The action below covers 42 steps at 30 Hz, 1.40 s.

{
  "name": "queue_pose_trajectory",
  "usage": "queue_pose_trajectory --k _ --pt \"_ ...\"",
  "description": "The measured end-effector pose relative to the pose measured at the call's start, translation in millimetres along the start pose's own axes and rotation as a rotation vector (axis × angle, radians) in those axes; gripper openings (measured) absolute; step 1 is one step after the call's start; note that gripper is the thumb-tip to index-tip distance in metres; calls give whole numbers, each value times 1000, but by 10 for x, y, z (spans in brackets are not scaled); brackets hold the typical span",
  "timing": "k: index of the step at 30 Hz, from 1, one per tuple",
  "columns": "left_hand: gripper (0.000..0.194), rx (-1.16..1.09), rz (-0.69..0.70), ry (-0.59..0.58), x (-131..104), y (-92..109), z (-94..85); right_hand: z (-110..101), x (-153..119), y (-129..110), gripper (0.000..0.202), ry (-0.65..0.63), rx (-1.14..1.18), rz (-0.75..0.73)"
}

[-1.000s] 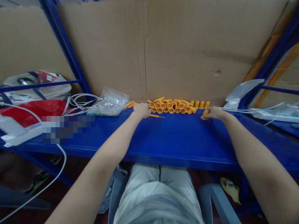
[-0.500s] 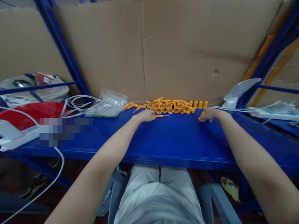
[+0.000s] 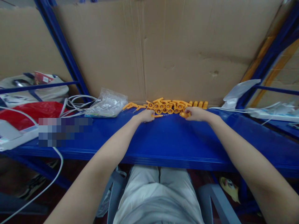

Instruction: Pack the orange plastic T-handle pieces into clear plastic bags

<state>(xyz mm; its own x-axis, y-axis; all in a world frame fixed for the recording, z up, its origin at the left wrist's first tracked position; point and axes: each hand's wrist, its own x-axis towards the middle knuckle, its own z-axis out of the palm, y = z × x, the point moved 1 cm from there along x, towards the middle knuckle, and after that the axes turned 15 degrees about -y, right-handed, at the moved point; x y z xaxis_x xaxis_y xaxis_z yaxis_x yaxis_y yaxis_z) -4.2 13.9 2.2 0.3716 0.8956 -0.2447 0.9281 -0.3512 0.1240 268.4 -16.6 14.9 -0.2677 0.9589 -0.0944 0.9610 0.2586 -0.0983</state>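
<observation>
The stack of flared orange cups (image 3: 164, 110) lies on the blue bench (image 3: 173, 140), close to the upright cardboard (image 3: 182, 56), which probably serves as a backstop. Most open ends face the person, perhaps so the hollows can be seen and reached.

At the stack's front left, the left hand (image 3: 147, 115) has its fingers curled closed on one end of a ridged orange shaft (image 3: 158, 116). The shaft lies crosswise with its thin metal spiral (image 3: 165, 115) pointing right; gripping the far end seems to leave the spiral free. At the stack's front right, the right hand (image 3: 196, 114) pinches a loose orange flared piece (image 3: 183, 115) between thumb and fingers, lying sideways; its exact contact with the neighbouring cups cannot be told.

Left of the stack are orange branched handles (image 3: 140, 107), then a clear plastic bag (image 3: 108, 104). Right of it, small orange blocks (image 3: 201, 104) stand side by side, an arrangement that likely makes them easy to pick singly.
</observation>
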Motion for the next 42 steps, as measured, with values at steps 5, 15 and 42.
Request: queue_pose_trajectory --k 5,15,42 --pt "28 12 -3 -30 3 -1 -7 61 16 -109 34 -77 13 -44" --pt "34 48 -7 -35 -40 23 -27 83 61 -47 38 -97 86 -114" --pt "36 -22 91 43 66 -43 15 190 163 -121 37 181 -19 -147"
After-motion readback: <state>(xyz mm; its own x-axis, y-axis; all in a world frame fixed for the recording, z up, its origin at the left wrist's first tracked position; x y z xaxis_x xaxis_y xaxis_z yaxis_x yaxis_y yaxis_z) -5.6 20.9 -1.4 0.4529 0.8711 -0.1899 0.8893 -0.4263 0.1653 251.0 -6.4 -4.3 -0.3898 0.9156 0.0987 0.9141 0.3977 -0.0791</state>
